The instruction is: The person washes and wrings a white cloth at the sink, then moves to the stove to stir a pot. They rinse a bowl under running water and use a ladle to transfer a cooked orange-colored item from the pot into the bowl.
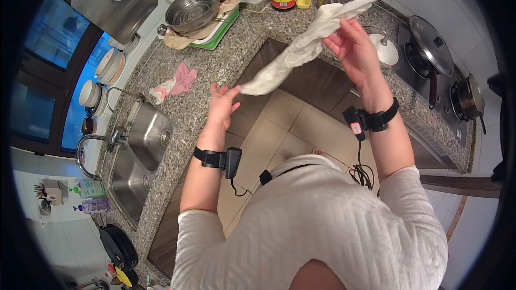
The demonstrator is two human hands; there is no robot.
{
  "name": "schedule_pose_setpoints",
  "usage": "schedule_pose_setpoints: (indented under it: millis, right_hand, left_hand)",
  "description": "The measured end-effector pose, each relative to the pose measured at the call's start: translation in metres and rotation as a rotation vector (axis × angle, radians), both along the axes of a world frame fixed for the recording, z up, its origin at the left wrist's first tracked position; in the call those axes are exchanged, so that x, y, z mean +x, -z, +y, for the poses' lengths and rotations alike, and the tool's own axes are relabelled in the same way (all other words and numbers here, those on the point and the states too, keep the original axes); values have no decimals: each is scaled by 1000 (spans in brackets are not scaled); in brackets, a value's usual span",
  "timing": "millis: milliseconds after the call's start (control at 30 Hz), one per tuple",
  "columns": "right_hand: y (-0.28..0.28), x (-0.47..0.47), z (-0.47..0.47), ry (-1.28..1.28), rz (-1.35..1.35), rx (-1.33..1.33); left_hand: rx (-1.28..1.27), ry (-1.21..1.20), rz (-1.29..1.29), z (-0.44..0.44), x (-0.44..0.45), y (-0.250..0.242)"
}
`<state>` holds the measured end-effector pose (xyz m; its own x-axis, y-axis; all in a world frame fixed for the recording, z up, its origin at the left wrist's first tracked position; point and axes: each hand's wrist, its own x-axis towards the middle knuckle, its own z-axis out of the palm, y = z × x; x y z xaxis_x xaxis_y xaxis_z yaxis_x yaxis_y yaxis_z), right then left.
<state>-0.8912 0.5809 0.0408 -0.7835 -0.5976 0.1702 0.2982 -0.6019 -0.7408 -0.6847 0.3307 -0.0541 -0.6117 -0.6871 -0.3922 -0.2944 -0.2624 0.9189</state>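
A white cloth (296, 50) is stretched diagonally in the air between my hands, over the inner corner of the counter. My right hand (354, 50) pinches it near its upper right part, and a loose end sticks out past the fingers. At the cloth's lower left end is my left hand (223, 102), with thumb and fingers at the tip; the fingers are partly spread. A pink cloth (184, 79) and a crumpled white-and-pink cloth (162, 90) lie on the granite counter (161, 62) to the left. Both wrists wear black straps with small boxes and cables.
A double steel sink (149, 137) is at left. A steamer pan (193, 8) rests on a green-rimmed board (219, 34) at the back. At right are a white bowl (385, 52), a lidded wok (431, 44) and a saucepan (469, 98) by the gas hob. Cables hang near my right arm.
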Motion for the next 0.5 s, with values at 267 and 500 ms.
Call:
schedule_pose_setpoints:
  millis: [267, 500]
  right_hand:
    - [1, 28, -37, -228, 79, 137]
    - [6, 27, -35, -241, 152, 272]
  left_hand:
    - [-345, 518, 455, 54, -44, -50]
    - [-76, 518, 515, 73, -66, -57]
